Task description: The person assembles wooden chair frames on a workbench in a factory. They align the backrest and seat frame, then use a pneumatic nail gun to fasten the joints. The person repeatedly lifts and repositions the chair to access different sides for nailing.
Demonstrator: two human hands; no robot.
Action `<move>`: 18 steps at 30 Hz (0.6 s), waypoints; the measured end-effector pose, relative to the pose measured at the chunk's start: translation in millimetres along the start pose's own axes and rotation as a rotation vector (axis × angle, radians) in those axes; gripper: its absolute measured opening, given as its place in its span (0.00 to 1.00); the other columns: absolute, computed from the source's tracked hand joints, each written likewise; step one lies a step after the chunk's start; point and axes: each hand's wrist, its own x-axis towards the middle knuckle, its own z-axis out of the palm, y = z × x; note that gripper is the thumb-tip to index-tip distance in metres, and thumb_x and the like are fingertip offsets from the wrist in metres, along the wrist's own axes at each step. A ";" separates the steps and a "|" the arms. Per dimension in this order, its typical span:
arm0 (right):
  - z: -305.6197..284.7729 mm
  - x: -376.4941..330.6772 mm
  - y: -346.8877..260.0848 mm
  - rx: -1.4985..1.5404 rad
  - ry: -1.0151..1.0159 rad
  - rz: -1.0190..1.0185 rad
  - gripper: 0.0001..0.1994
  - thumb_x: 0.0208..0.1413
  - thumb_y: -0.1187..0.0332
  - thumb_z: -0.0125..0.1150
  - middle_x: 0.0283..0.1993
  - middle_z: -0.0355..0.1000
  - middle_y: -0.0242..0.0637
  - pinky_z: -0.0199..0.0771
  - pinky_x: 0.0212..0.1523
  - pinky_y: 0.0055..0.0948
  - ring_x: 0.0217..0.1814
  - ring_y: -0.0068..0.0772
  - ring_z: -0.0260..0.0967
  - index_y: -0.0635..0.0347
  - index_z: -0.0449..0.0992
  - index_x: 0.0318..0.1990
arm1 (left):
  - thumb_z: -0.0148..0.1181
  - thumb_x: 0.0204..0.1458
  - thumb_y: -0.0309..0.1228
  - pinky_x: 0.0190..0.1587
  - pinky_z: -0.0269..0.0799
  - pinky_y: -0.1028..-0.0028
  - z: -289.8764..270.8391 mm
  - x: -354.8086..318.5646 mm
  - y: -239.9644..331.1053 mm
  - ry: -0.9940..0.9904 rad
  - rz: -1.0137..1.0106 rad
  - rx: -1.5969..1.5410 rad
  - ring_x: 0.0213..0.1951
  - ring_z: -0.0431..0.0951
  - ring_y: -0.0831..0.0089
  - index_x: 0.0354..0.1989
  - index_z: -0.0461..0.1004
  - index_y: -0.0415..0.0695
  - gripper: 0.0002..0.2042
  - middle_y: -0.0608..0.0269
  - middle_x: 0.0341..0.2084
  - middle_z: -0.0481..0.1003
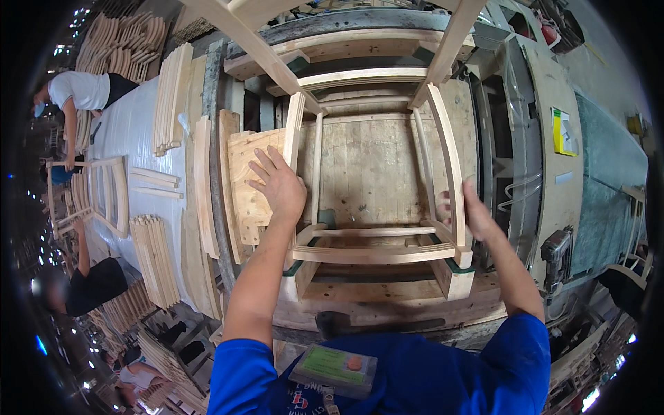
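A bare wooden chair frame (pixel 373 254) lies in front of me on a wooden press bed, its long back posts reaching away at the top. Several rails and thin round stretchers join its legs. My left hand (pixel 280 185) rests with spread fingers on a drilled plywood plate (pixel 252 159), right beside the frame's left rail. Around the right rail (pixel 449 162) my right hand (pixel 474 211) is closed, fingertips showing on its inner side. Green-padded wooden blocks (pixel 453 280) support the frame's near corners.
Stacked wooden slats (pixel 173 100) and a plastic-covered table (pixel 138 138) stand at left, where two people work, one handling another chair frame (pixel 107 187). A metal machine edge runs along the right, with a yellow-edged card (pixel 564 131) and a dark control box (pixel 557 250).
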 end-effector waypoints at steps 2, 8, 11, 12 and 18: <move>-29.3 -0.9 -12.4 0.004 0.142 -0.182 0.47 0.66 0.23 0.36 0.57 0.70 0.38 0.71 0.60 0.44 0.57 0.34 0.70 0.54 0.57 0.77 | 0.70 0.53 0.30 0.70 0.48 0.24 -5.7 -2.5 3.1 -0.018 0.018 -0.033 0.77 0.44 0.26 0.79 0.44 0.34 0.49 0.32 0.78 0.44; 31.5 -6.2 21.2 0.019 0.246 -0.003 0.51 0.67 0.23 0.30 0.71 0.67 0.48 0.59 0.74 0.40 0.74 0.40 0.61 0.63 0.61 0.77 | 0.68 0.55 0.32 0.71 0.45 0.24 -12.8 1.4 15.6 -0.048 0.035 -0.026 0.78 0.42 0.27 0.79 0.44 0.32 0.48 0.31 0.79 0.41; 9.7 -11.8 43.2 -0.309 0.396 -0.314 0.44 0.74 0.32 0.29 0.78 0.61 0.50 0.54 0.79 0.39 0.80 0.44 0.56 0.65 0.59 0.77 | 0.71 0.53 0.39 0.72 0.45 0.25 -1.4 6.8 19.9 -0.026 0.059 0.078 0.79 0.41 0.31 0.80 0.45 0.36 0.51 0.38 0.81 0.42; 15.0 -32.4 33.8 -0.546 0.432 -0.374 0.38 0.76 0.39 0.38 0.74 0.66 0.56 0.61 0.76 0.39 0.77 0.47 0.64 0.65 0.60 0.77 | 0.71 0.53 0.39 0.72 0.44 0.24 12.3 -1.0 -3.9 0.014 0.008 0.050 0.79 0.41 0.33 0.81 0.44 0.37 0.51 0.39 0.81 0.42; -83.2 -224.5 21.1 -1.218 1.313 -0.441 0.16 0.59 0.63 0.67 0.47 0.80 0.51 0.79 0.48 0.50 0.47 0.57 0.79 0.63 0.81 0.49 | 0.69 0.55 0.41 0.67 0.59 0.27 11.5 -7.4 2.5 0.052 0.018 0.163 0.78 0.50 0.35 0.80 0.45 0.38 0.49 0.41 0.80 0.45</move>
